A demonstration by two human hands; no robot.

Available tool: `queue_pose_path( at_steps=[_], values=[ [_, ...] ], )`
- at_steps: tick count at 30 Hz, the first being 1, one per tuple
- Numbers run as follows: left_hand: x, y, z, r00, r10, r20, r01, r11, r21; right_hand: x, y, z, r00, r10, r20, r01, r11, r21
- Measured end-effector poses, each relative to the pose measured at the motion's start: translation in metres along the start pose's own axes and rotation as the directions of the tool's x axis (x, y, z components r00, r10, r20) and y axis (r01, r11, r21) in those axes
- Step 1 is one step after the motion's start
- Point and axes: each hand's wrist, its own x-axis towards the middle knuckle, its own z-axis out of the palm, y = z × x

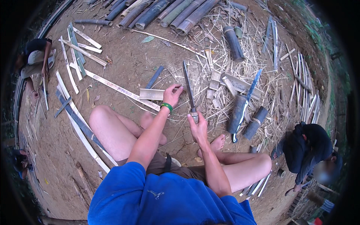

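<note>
My right hand [199, 127] is wrapped round the handle of a long, narrow-bladed machete [189, 90]. Its dark blade points away from me, between my bare feet and beyond. Just left of the blade is my left hand [173, 94], with a green bracelet at the wrist. The fingers of that hand are pinched together close to the blade; whatever they hold, if anything, is too small to make out. A split piece of bamboo [151, 94] lies on the ground beside my left hand, and a short dark bamboo strip [155, 77] lies beyond it.
A saw [254, 85] leans over a bamboo section [237, 109] at right, among pale shavings [210, 67]. Bamboo poles [187, 17] are stacked at the far side. Long split strips [112, 85] lie at left. One person [309, 146] crouches at right, another [37, 56] at far left.
</note>
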Motion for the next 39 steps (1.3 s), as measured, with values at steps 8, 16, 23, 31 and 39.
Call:
queue_pose_path(
  at_steps=[8,16,23,31,39],
  values=[
    [0.009,-0.014,-0.006,0.994,0.028,0.109,-0.021,0.997,-0.068,-0.015,-0.001,0.006,1.000,0.011,-0.008,-0.011,1.000,0.013],
    [0.018,-0.029,-0.011,0.987,0.004,0.159,0.019,0.989,-0.145,-0.014,0.003,0.009,1.000,0.026,0.006,-0.026,0.997,0.068],
    [0.020,-0.028,-0.019,0.952,-0.181,0.247,0.285,0.817,-0.501,-0.014,0.007,0.013,1.000,-0.005,-0.011,0.006,0.998,0.070],
    [0.014,-0.030,-0.017,0.963,-0.169,0.208,0.239,0.894,-0.378,-0.019,-0.004,0.011,1.000,0.006,0.001,-0.006,0.997,0.071],
    [0.003,-0.023,0.002,0.962,-0.220,0.160,0.266,0.881,-0.392,-0.015,0.007,0.010,0.999,0.017,-0.041,-0.013,0.997,0.077]
  ],
)
